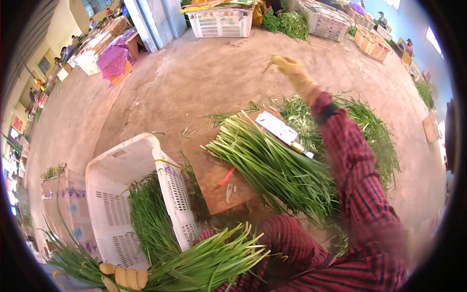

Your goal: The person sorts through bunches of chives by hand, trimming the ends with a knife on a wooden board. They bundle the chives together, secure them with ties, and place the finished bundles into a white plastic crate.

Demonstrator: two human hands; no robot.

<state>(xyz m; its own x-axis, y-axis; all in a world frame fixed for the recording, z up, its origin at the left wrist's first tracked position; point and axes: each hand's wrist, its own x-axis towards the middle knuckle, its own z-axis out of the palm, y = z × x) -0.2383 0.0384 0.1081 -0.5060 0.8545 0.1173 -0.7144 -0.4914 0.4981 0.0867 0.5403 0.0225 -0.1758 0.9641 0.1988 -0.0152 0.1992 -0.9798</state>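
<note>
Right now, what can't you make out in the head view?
Head view, all:
Left hand: palm hidden by its long-leaved green bunch and the bottom edge.
Right hand: fingertips blurred.
White perforated plastic basket: bottom partly under greens.
Distant people: actions too small.

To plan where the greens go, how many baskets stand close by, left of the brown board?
2: the open white basket beside the brown board, with greens inside, and a second basket farther left, partly hidden behind it. More may be hidden.

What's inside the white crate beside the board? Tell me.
Green stalks lie along one side of the crate; the floor beneath is covered, and the held bunch hides the near end.
</note>
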